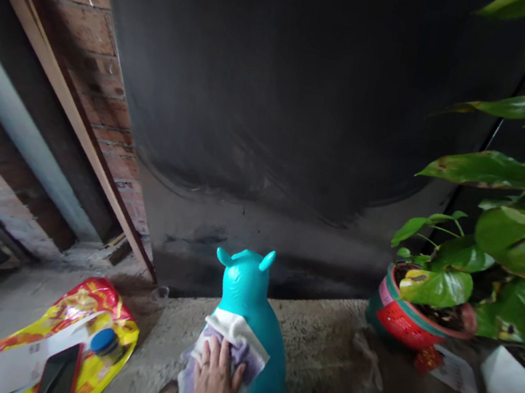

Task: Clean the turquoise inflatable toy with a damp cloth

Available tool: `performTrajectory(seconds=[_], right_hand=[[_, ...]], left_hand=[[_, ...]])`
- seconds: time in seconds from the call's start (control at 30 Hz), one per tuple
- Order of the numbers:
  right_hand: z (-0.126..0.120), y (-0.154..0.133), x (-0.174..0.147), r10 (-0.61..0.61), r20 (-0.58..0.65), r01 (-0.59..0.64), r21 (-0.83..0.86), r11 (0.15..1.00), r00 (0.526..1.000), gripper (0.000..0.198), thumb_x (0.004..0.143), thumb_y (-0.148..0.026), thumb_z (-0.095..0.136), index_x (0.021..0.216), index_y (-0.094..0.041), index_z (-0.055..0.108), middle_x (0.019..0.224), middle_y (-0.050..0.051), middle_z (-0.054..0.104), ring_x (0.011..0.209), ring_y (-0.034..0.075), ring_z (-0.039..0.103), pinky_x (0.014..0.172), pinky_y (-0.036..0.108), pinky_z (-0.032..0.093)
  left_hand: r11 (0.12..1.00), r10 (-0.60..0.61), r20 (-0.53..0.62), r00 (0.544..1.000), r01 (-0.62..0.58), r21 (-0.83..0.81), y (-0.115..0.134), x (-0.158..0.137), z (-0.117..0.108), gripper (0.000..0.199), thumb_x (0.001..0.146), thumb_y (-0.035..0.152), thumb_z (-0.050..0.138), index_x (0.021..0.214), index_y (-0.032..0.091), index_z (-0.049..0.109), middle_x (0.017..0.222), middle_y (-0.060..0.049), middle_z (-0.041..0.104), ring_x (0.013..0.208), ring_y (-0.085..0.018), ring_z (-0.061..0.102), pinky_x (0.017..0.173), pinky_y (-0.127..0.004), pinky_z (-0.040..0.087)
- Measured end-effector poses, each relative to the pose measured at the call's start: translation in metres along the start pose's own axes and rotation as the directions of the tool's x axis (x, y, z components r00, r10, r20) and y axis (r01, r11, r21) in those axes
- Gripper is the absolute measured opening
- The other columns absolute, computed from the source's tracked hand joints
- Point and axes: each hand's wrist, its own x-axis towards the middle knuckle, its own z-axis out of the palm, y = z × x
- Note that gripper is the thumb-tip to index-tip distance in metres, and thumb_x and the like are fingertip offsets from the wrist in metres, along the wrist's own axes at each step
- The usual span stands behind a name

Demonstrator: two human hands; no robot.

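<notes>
A turquoise inflatable animal toy (269, 374) with two small ears stands on the floor at the bottom middle, its head facing the dark panel. My left hand (213, 384) presses a white and lilac cloth (239, 329) against the toy's back, just behind the neck. The cloth is bunched under the fingers and thumb, and one end hangs over the toy's left side. A ring shows on one finger. My right hand is out of view.
To the left, a yellow and red plastic bag (116, 333) lies under a phone (61, 371), a white sheet (10, 359) and a blue-capped container (103, 340). A dark panel (285, 92) rises ahead. On the right stand a potted plant (403, 319) and a white planter (513, 386).
</notes>
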Motion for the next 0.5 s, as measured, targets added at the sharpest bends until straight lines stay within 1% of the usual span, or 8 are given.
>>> performTrajectory(seconds=[0.1, 0.17, 0.27, 0.37, 0.43, 0.5], right_hand=[[0.006, 0.003, 0.002, -0.027, -0.007, 0.027, -0.007, 1.0, 1.0, 0.039, 0.085, -0.059, 0.053, 0.061, -0.031, 0.063, 0.063, 0.002, 0.065, 0.062, 0.019, 0.052, 0.11, 0.054, 0.023], [0.006, 0.004, 0.003, -0.041, -0.011, 0.041, -0.019, 0.999, 0.999, 0.043, 0.087, -0.062, 0.049, 0.06, -0.031, 0.061, 0.062, 0.001, 0.064, 0.06, 0.019, 0.051, 0.111, 0.055, 0.02], [0.002, 0.004, 0.002, -0.041, -0.015, 0.04, -0.044, 0.998, 0.999, 0.044, 0.089, -0.062, 0.045, 0.061, -0.031, 0.061, 0.063, 0.001, 0.064, 0.06, 0.02, 0.051, 0.112, 0.055, 0.018], [-0.004, 0.001, 0.001, -0.033, -0.004, 0.033, -0.06, 0.998, 0.999, 0.046, 0.091, -0.061, 0.043, 0.063, -0.03, 0.062, 0.064, 0.002, 0.065, 0.063, 0.019, 0.051, 0.113, 0.055, 0.016], [-0.008, -0.001, 0.001, -0.027, 0.002, 0.027, -0.056, 0.998, 1.0, 0.046, 0.091, -0.061, 0.042, 0.064, -0.03, 0.062, 0.065, 0.002, 0.064, 0.064, 0.019, 0.051, 0.113, 0.054, 0.016], [-0.01, -0.002, 0.001, -0.021, 0.005, 0.021, -0.051, 0.998, 1.0, 0.046, 0.091, -0.062, 0.043, 0.064, -0.03, 0.062, 0.065, 0.002, 0.064, 0.064, 0.019, 0.051, 0.112, 0.053, 0.018]], left_hand=[[0.998, 0.067, 0.022, 0.997, -0.067, 0.004, -0.014, -0.023, 0.014, 0.052, 0.09, 0.038, 0.045, 0.137, 0.017, 0.048, 0.147, -0.017, 0.047, 0.138, -0.032, 0.04, 0.107, -0.047, 0.044], [0.998, 0.061, 0.054, 0.997, -0.061, 0.005, -0.016, -0.028, 0.012, 0.05, 0.089, 0.037, 0.046, 0.136, 0.019, 0.05, 0.148, -0.016, 0.046, 0.138, -0.031, 0.039, 0.108, -0.048, 0.043], [1.0, 0.029, 0.097, 0.995, -0.027, -0.015, -0.005, -0.017, -0.004, 0.051, 0.091, 0.035, 0.042, 0.138, 0.018, 0.047, 0.149, -0.017, 0.044, 0.14, -0.034, 0.035, 0.108, -0.053, 0.041], [0.999, 0.014, 0.1, 0.995, -0.009, -0.047, 0.008, 0.003, -0.019, 0.054, 0.092, 0.039, 0.041, 0.141, 0.016, 0.042, 0.15, -0.019, 0.041, 0.141, -0.039, 0.033, 0.107, -0.057, 0.04], [0.999, 0.002, 0.09, 0.996, 0.002, -0.054, 0.011, 0.009, -0.021, 0.056, 0.092, 0.041, 0.042, 0.142, 0.015, 0.041, 0.15, -0.021, 0.04, 0.14, -0.04, 0.032, 0.107, -0.059, 0.039], [0.998, 0.001, 0.082, 0.997, 0.004, -0.055, 0.008, 0.006, -0.017, 0.055, 0.092, 0.04, 0.042, 0.142, 0.016, 0.041, 0.151, -0.02, 0.04, 0.141, -0.039, 0.032, 0.108, -0.058, 0.039]])
